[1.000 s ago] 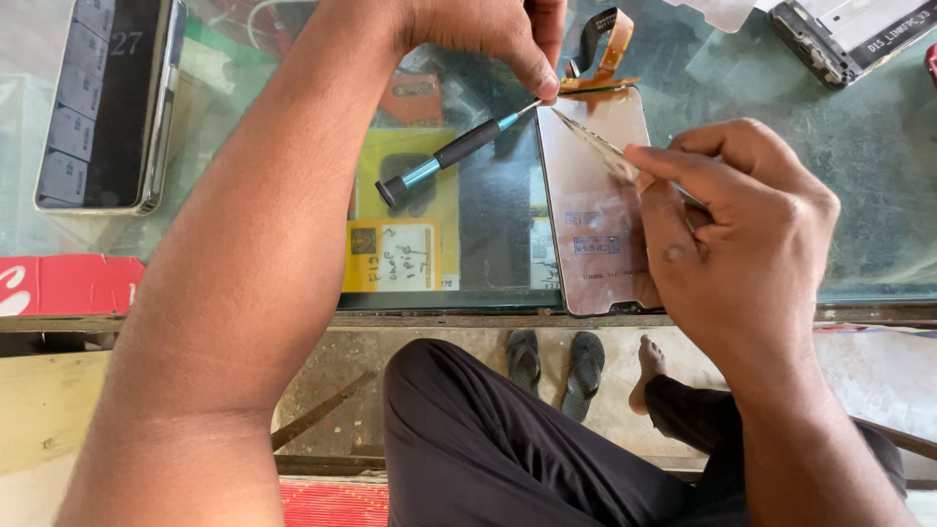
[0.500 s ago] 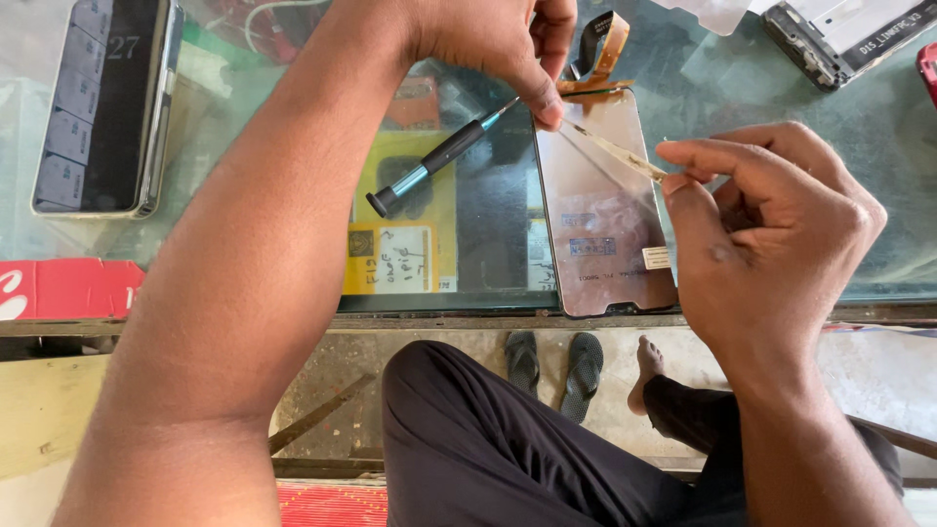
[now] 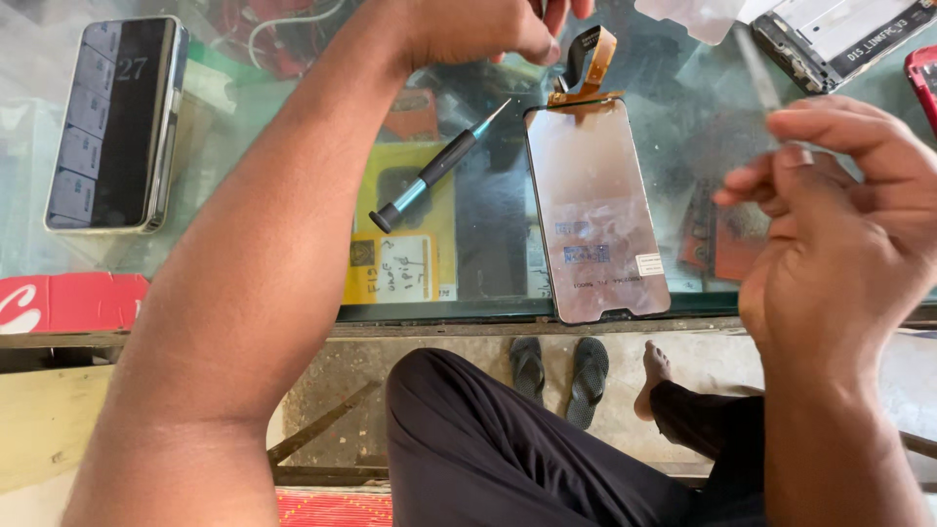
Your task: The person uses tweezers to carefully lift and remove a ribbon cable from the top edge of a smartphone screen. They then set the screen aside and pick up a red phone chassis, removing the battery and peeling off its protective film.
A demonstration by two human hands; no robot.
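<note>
Careful: the phone display panel (image 3: 597, 210) lies face-down at the glass table (image 3: 293, 146) edge, overhanging your lap. Your left hand (image 3: 478, 29) pinches near its orange flex cable (image 3: 590, 63); your right hand (image 3: 839, 205) hovers blurred, apparently empty. A tug could tear the cable or tip the panel off.

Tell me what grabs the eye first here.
The bare phone display panel lying back-up at the glass counter's front edge, orange flex cable at its top. Left of it lies a small screwdriver. The right hand hovers blurred beside the panel; the left hand reaches over its top.
</note>
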